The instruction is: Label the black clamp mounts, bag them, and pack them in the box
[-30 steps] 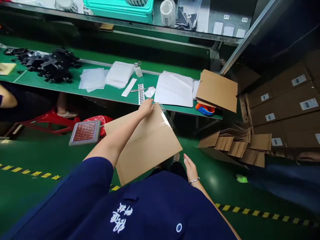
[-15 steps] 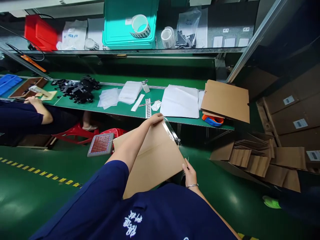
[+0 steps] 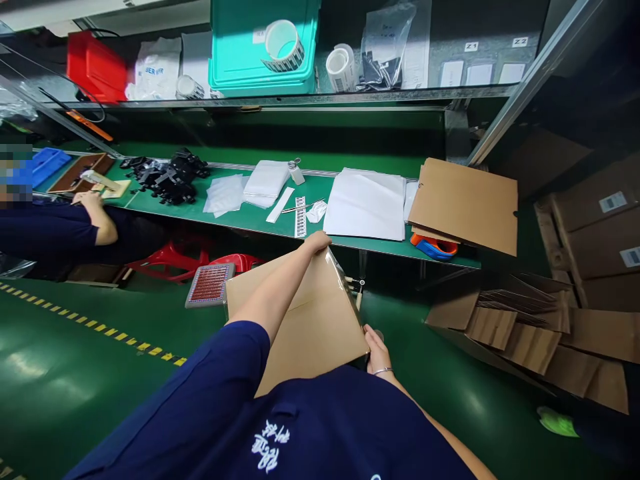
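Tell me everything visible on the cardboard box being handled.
The cardboard box is plain brown, with a broad, flat panel facing up and a faint line across its middle. Glossy clear tape runs along its right edge. It is held at an angle in front of the person's dark blue shirt, which hides its near end. The left hand grips its far corner, forearm crossing the panel; the right hand touches its right corner. Its depth can't be judged.

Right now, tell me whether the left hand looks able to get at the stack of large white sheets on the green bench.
Probably yes: the left hand is near the white sheets and nothing visible lies between, though it is busy at the upper corner of the brown cardboard piece.
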Available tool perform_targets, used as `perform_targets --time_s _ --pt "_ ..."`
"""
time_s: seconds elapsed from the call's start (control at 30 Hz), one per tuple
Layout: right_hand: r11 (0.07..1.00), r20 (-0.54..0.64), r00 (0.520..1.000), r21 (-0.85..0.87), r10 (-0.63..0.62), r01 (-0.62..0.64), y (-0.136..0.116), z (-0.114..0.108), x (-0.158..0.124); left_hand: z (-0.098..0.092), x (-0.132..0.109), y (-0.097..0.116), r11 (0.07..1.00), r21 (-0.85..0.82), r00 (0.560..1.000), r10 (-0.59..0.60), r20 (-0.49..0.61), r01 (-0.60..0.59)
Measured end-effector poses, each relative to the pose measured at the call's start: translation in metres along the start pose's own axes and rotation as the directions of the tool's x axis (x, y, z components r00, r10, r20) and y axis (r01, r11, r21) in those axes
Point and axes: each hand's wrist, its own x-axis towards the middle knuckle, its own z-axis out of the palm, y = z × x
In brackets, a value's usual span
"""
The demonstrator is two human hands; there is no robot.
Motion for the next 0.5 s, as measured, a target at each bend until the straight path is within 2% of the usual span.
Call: perform_targets --time_s 0.1,0.17,0.23,0.3,0.37,0.43,0.5 --pt "0.994 0.054 0.998 -0.104 -0.017 0.022 -0.013 -0.009 0.009 -0.003 -0.013 0.005 0.999 0.040 0.990 0.024 -0.141 -0.019" --pt "0.980 0.117 0.990 -0.174 -0.077 0.097 -0.037 -0.011 0.023 -0.009 -0.034 0.000 0.996 0.059 0.961 0.075 -0.267 -0.061" --pt "0.950 0.223 0.961 -0.227 -0.164 0.214 -0.073 0.001 0.044 -0.011 -0.066 -0.012 0.993 0.088 0.920 0.109 -0.375 -0.081" --pt "0.904 0.372 0.896 -0.250 -0.241 0.347 -0.110 0.031 0.069 -0.003 -0.099 -0.027 0.990 0.122 0.893 0.116 -0.434 -0.069" --pt "0.856 0.526 0.805 -0.247 -0.275 0.453 -0.139 0.073 0.092 0.015 -0.125 -0.041 0.986 0.159 0.897 0.118 -0.426 -0.054" --pt "0.830 0.627 0.737 -0.250 -0.254 0.499 -0.152 0.116 0.110 0.037 -0.137 -0.050 0.979 0.200 0.914 0.114 -0.389 -0.037" --pt "0.827 0.667 0.716 -0.275 -0.203 0.490 -0.148 0.147 0.122 0.055 -0.138 -0.055 0.971 0.237 0.927 0.102 -0.360 -0.015"
